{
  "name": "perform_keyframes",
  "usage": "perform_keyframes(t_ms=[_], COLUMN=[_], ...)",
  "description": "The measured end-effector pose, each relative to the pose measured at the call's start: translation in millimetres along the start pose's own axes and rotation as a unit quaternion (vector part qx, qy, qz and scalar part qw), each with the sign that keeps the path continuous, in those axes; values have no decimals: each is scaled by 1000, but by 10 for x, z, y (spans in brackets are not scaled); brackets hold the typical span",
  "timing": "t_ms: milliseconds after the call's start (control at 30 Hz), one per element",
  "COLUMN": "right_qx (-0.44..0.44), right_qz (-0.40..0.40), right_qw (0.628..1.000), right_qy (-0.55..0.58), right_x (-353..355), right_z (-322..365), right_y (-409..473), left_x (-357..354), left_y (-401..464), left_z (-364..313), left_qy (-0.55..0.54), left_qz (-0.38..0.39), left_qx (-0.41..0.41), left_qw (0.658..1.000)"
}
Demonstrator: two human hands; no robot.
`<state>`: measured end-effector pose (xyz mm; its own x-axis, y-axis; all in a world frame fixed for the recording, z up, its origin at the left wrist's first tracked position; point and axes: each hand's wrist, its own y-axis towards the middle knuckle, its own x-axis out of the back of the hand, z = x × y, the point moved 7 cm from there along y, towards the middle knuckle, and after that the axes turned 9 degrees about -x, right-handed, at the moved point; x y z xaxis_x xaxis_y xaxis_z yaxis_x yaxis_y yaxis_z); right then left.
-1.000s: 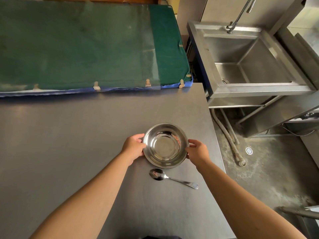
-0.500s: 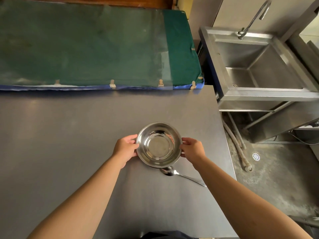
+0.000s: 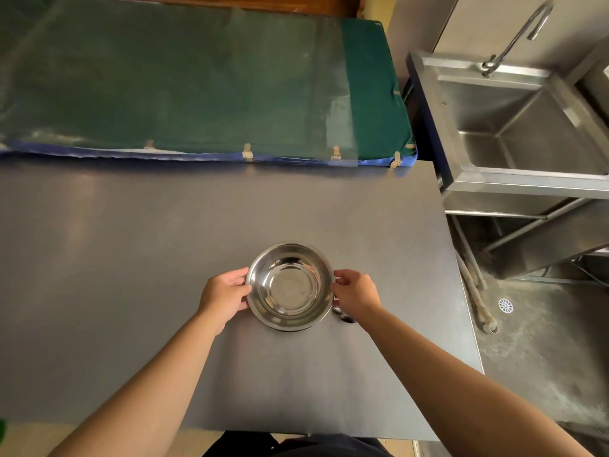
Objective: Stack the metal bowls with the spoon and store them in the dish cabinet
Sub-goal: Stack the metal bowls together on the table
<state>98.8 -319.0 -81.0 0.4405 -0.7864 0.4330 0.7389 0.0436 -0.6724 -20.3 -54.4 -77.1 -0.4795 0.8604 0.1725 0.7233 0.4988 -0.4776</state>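
A shiny round metal bowl (image 3: 290, 286) is held over the grey steel table (image 3: 131, 258), near its right side. My left hand (image 3: 225, 293) grips the bowl's left rim and my right hand (image 3: 356, 291) grips its right rim. Whether more than one bowl is nested there I cannot tell. The metal spoon (image 3: 344, 315) lies on the table under my right wrist; only part of its bowl end shows, the handle is hidden by my forearm.
A green padded mat with a blue edge (image 3: 197, 84) lies across the far side of the table. A steel sink (image 3: 527, 127) with a curved tap (image 3: 514, 37) stands to the right. Grey hoses (image 3: 478, 291) and a floor drain (image 3: 505, 305) are below it.
The view has drawn back and shifted. The bowl, held by both hands, now covers more of the spoon, which was fully visible in front of it a second ago.
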Motion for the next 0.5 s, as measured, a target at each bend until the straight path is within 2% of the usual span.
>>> perform_keyframes(t_ms=[233, 500], right_qx=[11, 49], right_qz=[11, -35], right_qw=[1000, 994], right_qy=[-5, -90], right_x=[-79, 175], right_z=[-97, -136], right_y=[-116, -117], left_x=[57, 36], left_y=[-53, -21], left_z=[126, 119], left_qy=[7, 28], left_qz=[2, 11], left_qx=[0, -13], left_qw=[1000, 999])
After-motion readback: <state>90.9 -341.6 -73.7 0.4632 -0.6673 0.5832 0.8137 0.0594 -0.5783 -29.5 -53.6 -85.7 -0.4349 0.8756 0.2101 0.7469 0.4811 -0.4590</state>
